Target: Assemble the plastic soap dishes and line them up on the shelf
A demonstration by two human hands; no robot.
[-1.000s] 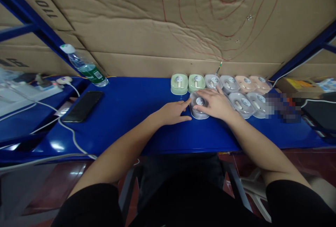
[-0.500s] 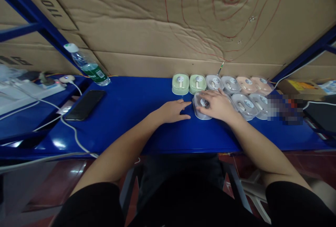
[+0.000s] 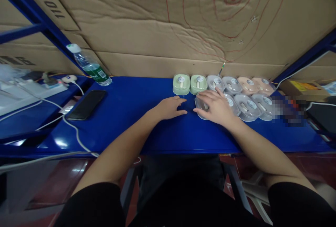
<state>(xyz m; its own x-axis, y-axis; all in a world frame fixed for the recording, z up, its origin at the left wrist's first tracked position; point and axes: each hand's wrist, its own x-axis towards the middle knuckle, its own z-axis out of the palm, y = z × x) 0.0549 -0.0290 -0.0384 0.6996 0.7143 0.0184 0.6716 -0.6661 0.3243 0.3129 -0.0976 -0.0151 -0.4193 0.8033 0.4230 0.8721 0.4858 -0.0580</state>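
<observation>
Two rows of small clear-lidded boxes stand on the blue table. My right hand (image 3: 216,107) is spread over the leftmost grey box (image 3: 200,105) of the front row, hiding much of its lid. Its thumb points left across the near side of that box, and the fingers lie apart. Whether the palm touches the lid, I cannot tell. My left hand (image 3: 171,108) hovers to the left of this box with fingers stretched out and nothing in them. Behind it, two green boxes (image 3: 181,85) begin the back row, followed by grey boxes (image 3: 232,85) and peach ones (image 3: 248,85).
A water bottle (image 3: 91,66) and a black phone (image 3: 86,105) are at the table's left, beside white cables (image 3: 76,132) and a power strip (image 3: 39,92). Cardboard (image 3: 136,41) walls off the back. At right stands an open carton (image 3: 301,90).
My left hand has drawn slightly left, away from the front grey box. My right hand's thumb and fingers have spread a little over that box. The boxes keep their places.
</observation>
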